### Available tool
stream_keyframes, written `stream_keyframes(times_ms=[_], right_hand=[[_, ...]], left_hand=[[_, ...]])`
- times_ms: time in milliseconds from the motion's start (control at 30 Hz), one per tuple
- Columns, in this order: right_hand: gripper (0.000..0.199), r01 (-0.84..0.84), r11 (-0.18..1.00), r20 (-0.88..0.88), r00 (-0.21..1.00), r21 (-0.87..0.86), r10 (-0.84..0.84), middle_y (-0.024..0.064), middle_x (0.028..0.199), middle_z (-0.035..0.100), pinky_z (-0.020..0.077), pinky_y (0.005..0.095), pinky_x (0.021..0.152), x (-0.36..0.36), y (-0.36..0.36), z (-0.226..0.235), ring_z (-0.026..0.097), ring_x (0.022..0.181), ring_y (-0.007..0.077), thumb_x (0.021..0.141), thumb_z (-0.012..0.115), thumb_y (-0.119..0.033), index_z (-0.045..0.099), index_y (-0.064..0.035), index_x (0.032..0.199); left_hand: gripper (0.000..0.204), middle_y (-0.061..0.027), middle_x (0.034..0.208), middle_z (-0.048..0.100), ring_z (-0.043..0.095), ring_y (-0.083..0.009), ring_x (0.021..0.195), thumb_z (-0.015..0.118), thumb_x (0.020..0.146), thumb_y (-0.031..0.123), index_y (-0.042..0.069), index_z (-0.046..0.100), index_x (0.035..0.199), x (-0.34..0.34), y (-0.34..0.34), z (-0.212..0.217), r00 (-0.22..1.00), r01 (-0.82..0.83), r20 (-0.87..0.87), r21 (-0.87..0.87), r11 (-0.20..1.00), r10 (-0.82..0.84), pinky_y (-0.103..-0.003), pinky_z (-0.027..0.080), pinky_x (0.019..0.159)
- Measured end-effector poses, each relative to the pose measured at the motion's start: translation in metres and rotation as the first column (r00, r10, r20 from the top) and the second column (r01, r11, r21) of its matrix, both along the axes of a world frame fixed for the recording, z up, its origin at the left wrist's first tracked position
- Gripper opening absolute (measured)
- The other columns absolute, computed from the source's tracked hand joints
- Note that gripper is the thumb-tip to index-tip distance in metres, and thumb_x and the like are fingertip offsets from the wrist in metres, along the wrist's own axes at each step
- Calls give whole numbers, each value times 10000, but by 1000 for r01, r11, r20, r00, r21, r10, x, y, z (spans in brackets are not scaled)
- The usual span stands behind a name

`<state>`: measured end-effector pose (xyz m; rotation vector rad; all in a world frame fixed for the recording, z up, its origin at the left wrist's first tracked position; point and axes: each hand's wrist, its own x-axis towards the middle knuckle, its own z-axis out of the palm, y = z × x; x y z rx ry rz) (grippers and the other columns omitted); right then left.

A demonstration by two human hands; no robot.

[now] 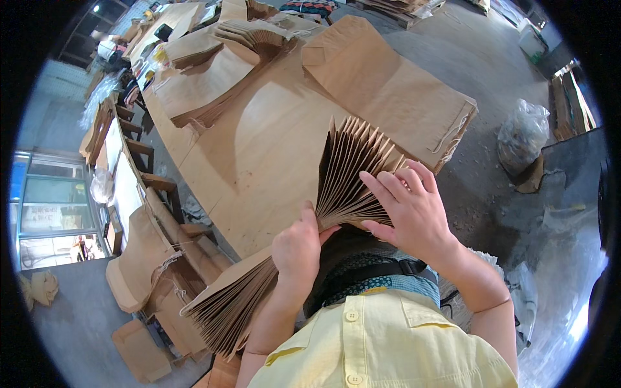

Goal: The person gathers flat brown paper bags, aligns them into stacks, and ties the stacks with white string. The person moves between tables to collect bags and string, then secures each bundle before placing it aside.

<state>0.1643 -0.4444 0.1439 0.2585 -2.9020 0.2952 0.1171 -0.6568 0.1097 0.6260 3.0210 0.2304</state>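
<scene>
A thick stack of brown kraft paper sheets or flattened bags (352, 171) is bent in front of my waist, its upper edges fanned apart. My left hand (297, 251) grips the stack near its middle, thumb pointing up along the paper. The stack's other end (236, 304) spreads in a second fan beside my left forearm. My right hand (414, 210) is at the right side of the upper fan, fingers curved over the paper edges and thumb lower down against the sheets. Part of the stack is hidden behind my hands.
A wooden table (259, 174) lies before me. It bears a large kraft paper sack bundle (388, 84) tied with white string and another layered paper pile (207, 77). More brown bundles (139, 258) lie at left. A clear plastic bag (522, 132) stands on the floor at right.
</scene>
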Motion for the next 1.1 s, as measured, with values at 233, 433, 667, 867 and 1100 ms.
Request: stream_keyframes(times_ms=[233,433,667,867,1100], right_hand=[[517,-86,996,-21,996,-9,86,48,1276,549,285,444,1158,-10,6,6,459,1238,226,778,714,-457,643,-78,1122],[506,-133,990,24,991,54,132,43,1247,583,289,443,1160,-12,8,4,488,1225,207,798,695,-461,631,-88,1133],[674,-154,987,7,988,-38,155,25,1180,595,337,407,1122,-21,9,3,506,1163,206,778,707,-478,568,-96,1316],[669,-139,990,3,990,-14,139,32,1194,587,348,412,1120,-17,9,-1,493,1173,231,763,720,-475,588,-93,1296],[495,-192,981,-9,981,1,192,67,1341,534,329,450,1141,-20,11,10,444,1289,256,752,741,-442,643,-68,1060]], left_hand=[[644,-142,627,649,666,-333,580,727,787,537,46,609,1186,0,0,-1,1000,-6,7,-25,1000,7,-423,522,526],[666,-138,634,655,669,-327,583,715,784,553,51,597,1205,1,0,-2,1000,0,-11,-26,1000,-1,-418,528,528],[675,-135,631,655,669,-323,577,714,781,557,52,592,1212,1,1,-1,1000,-11,11,-48,999,12,-414,526,521],[658,-134,624,652,666,-325,573,715,787,550,53,588,1199,1,1,-3,1000,1,-2,-20,1000,-1,-417,520,514],[662,-133,634,657,668,-326,577,708,781,566,65,582,1193,2,0,-4,1000,-14,3,-30,999,14,-418,520,512]])
